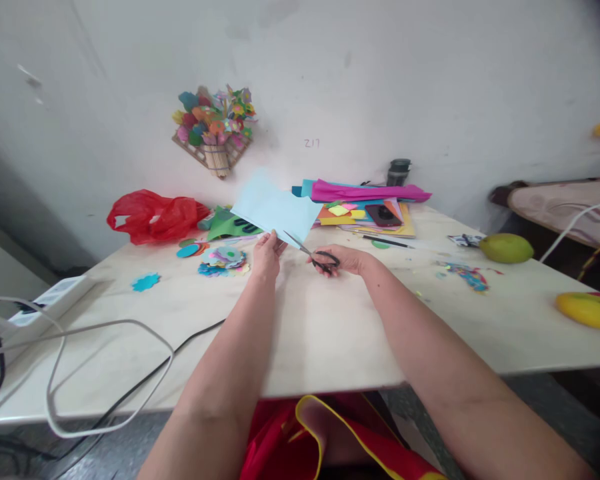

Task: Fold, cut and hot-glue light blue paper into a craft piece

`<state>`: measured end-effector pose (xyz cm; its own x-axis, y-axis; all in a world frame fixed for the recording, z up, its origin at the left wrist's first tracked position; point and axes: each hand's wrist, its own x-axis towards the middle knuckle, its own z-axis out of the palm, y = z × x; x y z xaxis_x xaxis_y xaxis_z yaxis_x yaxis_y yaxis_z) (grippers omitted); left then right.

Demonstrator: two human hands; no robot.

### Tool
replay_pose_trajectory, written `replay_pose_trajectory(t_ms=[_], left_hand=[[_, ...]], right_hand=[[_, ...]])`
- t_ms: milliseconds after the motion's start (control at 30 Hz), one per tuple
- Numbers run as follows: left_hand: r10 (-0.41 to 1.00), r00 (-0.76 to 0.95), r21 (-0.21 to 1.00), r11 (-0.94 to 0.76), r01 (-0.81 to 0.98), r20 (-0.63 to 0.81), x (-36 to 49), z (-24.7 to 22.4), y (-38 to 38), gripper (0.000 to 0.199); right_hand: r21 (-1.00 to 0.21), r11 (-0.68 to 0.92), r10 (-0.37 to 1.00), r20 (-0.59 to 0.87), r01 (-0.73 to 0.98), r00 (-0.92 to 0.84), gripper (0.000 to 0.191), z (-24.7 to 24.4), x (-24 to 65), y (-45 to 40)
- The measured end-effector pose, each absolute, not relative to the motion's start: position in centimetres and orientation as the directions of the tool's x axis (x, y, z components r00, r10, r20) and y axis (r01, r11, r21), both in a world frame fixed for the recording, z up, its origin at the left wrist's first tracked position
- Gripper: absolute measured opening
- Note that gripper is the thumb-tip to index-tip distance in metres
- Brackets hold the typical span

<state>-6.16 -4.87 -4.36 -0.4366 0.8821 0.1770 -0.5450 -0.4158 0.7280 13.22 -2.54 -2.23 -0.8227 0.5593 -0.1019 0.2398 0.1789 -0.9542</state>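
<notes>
My left hand [269,251] pinches the near edge of a light blue sheet of paper [277,208], held tilted up above the table. In my right hand [341,259] is a pair of scissors [325,261] with black handles, my fingers through the loops. The scissor blades point left and lie along the paper's lower right edge, close to my left fingers. Just left of my left hand sits a pile of paper flower cutouts [224,260]. A blue scalloped cutout [146,282] and some round paper discs [189,251] lie farther left.
A red plastic bag [157,217] and green paper [225,223] sit behind. Stacked coloured papers, a magenta roll [370,193], a phone [383,215] and a pen [387,241] lie at the back. Mangoes [506,248] rest at right; cables [173,353] and a power strip [50,300] at left.
</notes>
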Motion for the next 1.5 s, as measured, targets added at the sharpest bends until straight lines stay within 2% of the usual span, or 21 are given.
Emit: replay_pose_trajectory(t_ms=[1133, 1500], left_hand=[[0.878, -0.455, 0.733, -0.405, -0.546, 0.146, -5.88, -3.97, -5.08, 0.023], [0.885, -0.446, 0.740, -0.387, -0.550, 0.131, -5.90, -4.12, -5.04, 0.018]], right_hand=[[-0.944, 0.215, 0.575, -0.084, 0.250, -0.814, 0.024, -2.20, 13.17, -2.76], [-0.944, 0.210, 0.582, -0.089, 0.255, -0.808, 0.026, -2.75, 13.38, -2.08]])
